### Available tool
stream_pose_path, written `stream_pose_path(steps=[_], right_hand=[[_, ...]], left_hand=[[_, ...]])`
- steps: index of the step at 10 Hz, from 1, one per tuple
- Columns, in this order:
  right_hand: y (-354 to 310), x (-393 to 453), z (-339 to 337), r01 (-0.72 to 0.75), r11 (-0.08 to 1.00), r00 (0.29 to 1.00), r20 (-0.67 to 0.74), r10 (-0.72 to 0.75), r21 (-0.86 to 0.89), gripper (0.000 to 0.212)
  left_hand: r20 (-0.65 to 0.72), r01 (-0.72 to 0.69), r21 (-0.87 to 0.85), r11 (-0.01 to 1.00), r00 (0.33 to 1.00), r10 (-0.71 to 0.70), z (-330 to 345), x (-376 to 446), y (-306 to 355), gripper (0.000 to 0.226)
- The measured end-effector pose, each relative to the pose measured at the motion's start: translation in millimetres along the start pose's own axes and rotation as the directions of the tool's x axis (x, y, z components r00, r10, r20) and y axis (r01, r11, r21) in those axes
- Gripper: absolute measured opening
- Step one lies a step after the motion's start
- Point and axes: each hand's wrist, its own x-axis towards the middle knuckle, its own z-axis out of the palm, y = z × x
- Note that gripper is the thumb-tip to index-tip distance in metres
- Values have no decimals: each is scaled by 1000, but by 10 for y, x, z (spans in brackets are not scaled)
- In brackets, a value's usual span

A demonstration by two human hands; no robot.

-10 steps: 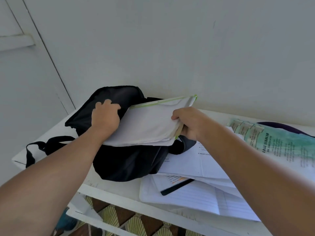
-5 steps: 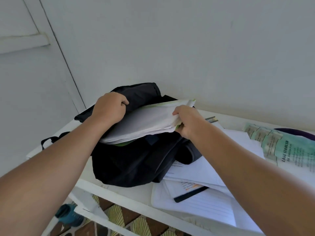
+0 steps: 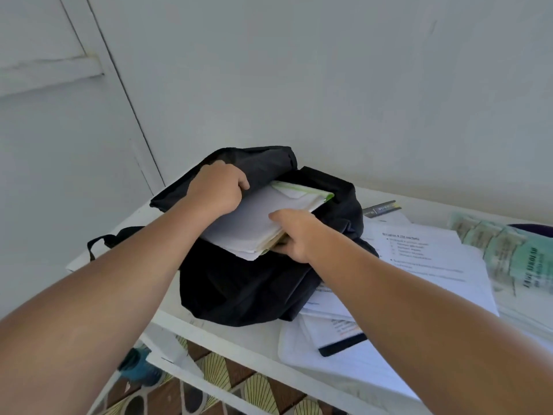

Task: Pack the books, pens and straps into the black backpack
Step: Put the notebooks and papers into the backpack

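The black backpack (image 3: 248, 292) lies on the white table (image 3: 257, 339) against the wall. My left hand (image 3: 220, 187) grips the upper flap of its opening and holds it up. My right hand (image 3: 294, 235) is closed on the near edge of a stack of white books with a green edge (image 3: 263, 217), which lies slanted in the bag's mouth, partly inside. A black strap (image 3: 104, 242) trails off the bag to the left. A black pen (image 3: 342, 346) lies on papers at the front right.
Loose printed sheets (image 3: 425, 259) and a lined notebook (image 3: 353, 372) cover the table's right side, with a green printed booklet (image 3: 508, 253) farther right. A dark flat item (image 3: 381, 208) lies behind the bag. Patterned floor and a blue object (image 3: 140, 369) show below the table.
The book stack has slid lower and further into the bag's opening. My right hand moved down to its near edge, and my left hand lifted the flap higher.
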Motion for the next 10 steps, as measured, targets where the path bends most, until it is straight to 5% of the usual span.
stream_pose_path(steps=[1, 2, 4, 5, 6, 7, 10], right_hand=[[-146, -504, -154, 163, 976, 986, -18, -167, -148, 57], [-249, -523, -417, 312, 907, 930, -104, -352, -283, 32], [-392, -756, -1327, 471, 776, 728, -312, -610, -420, 34], [-356, -876, -1986, 340, 803, 736, -392, -551, -490, 45], [-230, -958, -2563, 81, 760, 740, -472, -479, -644, 67], [-91, -1053, -2853, -97, 660, 767, -478, -427, -745, 83], [-50, -1097, -3060, -56, 771, 829, -460, -318, -634, 97]], left_hand=[[-14, -7, 109, 994, 1000, 8, 35, -22, 228, 34], [-36, -127, 29, 991, 991, 128, 51, -34, 617, 35], [80, -434, -99, 896, 894, 442, 269, -97, 1596, 29], [205, -526, -137, 839, 814, 543, 462, -211, 2115, 36], [490, -558, -61, 827, 705, 512, 652, -356, 2592, 73], [618, -594, 68, 802, 656, 433, 755, -398, 2832, 77], [639, -582, 109, 806, 662, 391, 806, -355, 2994, 79]])
